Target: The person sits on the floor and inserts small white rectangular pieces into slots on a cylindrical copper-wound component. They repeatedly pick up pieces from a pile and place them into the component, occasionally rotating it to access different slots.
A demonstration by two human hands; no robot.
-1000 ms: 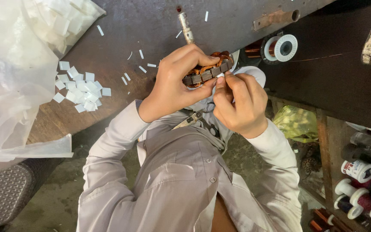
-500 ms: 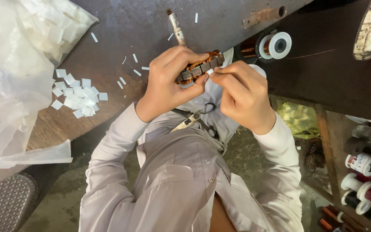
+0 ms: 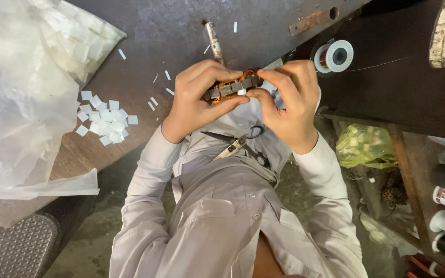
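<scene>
Together, two hands, left [image 3: 199, 100] and right [image 3: 289, 103], pinch one copper-wound stator [image 3: 231, 87], one spool [image 3: 334, 55] nearby

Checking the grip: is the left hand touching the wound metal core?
Touching. The head view shows the left hand wrapped around the wound metal core, fingers above, thumb beneath.
</scene>
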